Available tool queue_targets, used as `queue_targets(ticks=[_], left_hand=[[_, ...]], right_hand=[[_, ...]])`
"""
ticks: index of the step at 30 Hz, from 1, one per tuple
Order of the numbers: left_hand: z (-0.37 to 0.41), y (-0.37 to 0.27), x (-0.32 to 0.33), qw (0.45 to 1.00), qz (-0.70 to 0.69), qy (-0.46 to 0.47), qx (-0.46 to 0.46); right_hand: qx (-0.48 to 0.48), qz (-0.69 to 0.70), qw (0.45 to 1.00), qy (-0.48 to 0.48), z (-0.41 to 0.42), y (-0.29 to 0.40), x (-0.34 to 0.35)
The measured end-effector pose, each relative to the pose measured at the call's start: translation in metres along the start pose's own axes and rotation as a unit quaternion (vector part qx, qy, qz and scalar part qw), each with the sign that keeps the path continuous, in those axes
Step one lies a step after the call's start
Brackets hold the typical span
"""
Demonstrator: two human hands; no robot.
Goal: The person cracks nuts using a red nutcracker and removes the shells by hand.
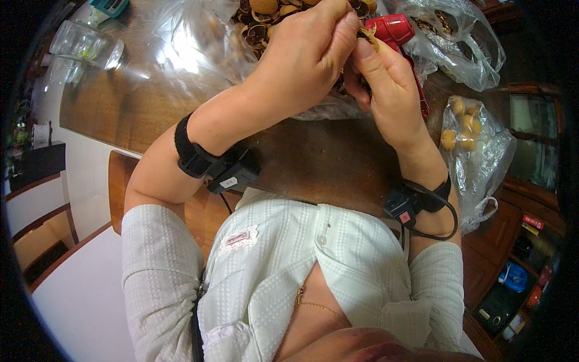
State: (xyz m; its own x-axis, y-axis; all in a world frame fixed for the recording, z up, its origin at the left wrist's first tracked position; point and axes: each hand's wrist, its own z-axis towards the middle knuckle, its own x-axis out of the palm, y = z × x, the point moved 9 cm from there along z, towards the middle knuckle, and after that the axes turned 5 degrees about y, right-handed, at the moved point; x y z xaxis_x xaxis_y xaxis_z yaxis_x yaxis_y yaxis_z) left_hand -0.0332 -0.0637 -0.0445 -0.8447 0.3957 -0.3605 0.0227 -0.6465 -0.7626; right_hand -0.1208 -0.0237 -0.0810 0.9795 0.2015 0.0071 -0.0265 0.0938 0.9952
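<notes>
My left hand (312, 56) and my right hand (391, 83) meet at the top of the view, over a heap of broken brown shells (258, 34). Between their fingertips is a piece of tan-shelled fruit or nut (370, 38), mostly hidden by the fingers. My right thumb presses on it from below, while the left thumb and curled fingers pinch at its upper left side. Round, whole tan pieces (263, 5) lie among the shells. Behind my right hand is a red tool (391, 28), partly covered; its exact kind is unclear.
A clear plastic bag (212, 45) lies left of the shells; a glass jar (88, 45) is further left. Another bag (475, 59) sits at upper right. Below it, a bag (484, 158) holds several round tan fruits (469, 124). The wooden table (316, 154) ends near my body.
</notes>
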Motion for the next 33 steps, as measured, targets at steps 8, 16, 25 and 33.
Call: queue_targets(ticks=[8,16,25,33], left_hand=[[0.003,0.016,-0.002,0.998,-0.038,-0.009,-0.053],[-0.001,0.038,0.003,0.955,-0.246,-0.016,-0.167],[-0.002,0.047,0.000,0.903,-0.362,-0.035,-0.229],[-0.002,0.047,-0.001,0.909,-0.339,-0.024,-0.242]], right_hand=[[-0.009,-0.089,0.996,-0.011,-0.001,0.003,0.006],[0.097,0.073,0.992,-0.043,0.001,-0.017,-0.010],[0.105,0.212,0.971,-0.033,0.004,-0.017,-0.015],[0.108,0.231,0.967,-0.028,0.003,-0.020,-0.022]])
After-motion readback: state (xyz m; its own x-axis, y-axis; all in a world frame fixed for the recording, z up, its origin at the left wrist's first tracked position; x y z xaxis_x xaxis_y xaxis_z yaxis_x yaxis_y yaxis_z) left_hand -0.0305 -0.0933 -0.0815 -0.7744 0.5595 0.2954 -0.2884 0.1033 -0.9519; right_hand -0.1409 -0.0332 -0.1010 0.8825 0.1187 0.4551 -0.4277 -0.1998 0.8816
